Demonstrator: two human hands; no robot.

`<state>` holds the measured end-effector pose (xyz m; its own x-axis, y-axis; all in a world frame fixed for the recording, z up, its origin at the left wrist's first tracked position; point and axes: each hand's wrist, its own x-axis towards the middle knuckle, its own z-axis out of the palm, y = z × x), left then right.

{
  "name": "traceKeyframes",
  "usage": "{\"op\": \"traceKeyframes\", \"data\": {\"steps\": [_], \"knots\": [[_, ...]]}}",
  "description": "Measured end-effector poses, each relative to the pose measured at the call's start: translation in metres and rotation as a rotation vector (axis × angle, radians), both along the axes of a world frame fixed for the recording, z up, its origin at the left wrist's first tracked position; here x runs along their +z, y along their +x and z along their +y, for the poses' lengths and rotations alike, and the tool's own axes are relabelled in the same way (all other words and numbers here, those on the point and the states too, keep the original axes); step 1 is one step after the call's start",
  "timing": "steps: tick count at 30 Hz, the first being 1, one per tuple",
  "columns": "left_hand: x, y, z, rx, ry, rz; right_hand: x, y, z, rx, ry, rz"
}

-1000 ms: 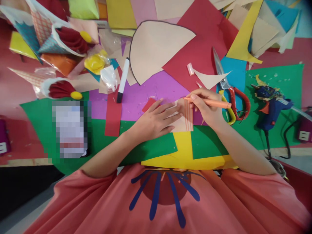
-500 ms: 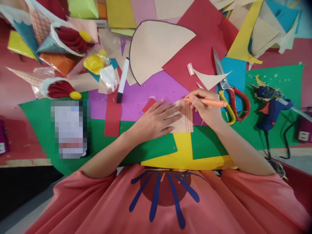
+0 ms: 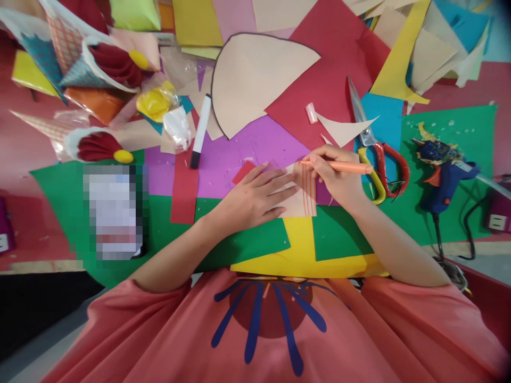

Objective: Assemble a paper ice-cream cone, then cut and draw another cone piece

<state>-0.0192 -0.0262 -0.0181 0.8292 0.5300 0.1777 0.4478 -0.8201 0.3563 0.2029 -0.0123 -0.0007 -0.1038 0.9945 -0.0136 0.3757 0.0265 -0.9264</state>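
My right hand (image 3: pixel 337 173) grips an orange marker (image 3: pixel 351 167), its tip at the top edge of a small beige paper piece (image 3: pixel 297 205). Several orange stripes run down the right side of that piece. Flat on its left part lies my left hand (image 3: pixel 255 197), fingers spread, hiding some of the paper. A bit of red paper (image 3: pixel 243 171) sticks out beyond the left fingers. Past the right hand lie a pinkish marker cap (image 3: pixel 311 113) and a curved beige scrap (image 3: pixel 347 129). Large scissors (image 3: pixel 379 154) with red and yellow handles rest just right of the hand.
A blue glue gun (image 3: pixel 441 183) lies at the right. A large beige cut-out (image 3: pixel 255 80) with a black outline, a black-and-white marker (image 3: pixel 200 130), decorated paper cones (image 3: pixel 51 130), a packet of yellow clay (image 3: pixel 156 102) and a blurred phone (image 3: pixel 114 213) cover the middle and left.
Hardly anything differs. The marker tip stays near the paper's top edge, and my left hand keeps its place on the paper.
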Motion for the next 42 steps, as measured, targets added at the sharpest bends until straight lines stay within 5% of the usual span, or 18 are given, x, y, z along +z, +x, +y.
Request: {"op": "traceKeyframes", "data": {"steps": [15,25,42], "knots": [[0.0,-0.001,0.0,0.003,0.047,0.016,0.004,0.0,0.002,0.074,-0.013,-0.023],[0.003,0.002,0.0,0.092,0.09,-0.006,-0.003,0.0,-0.002,-0.082,0.011,0.139],[0.003,0.002,0.001,0.117,-0.034,0.003,-0.004,-0.001,0.0,0.031,0.061,-0.004]]}}
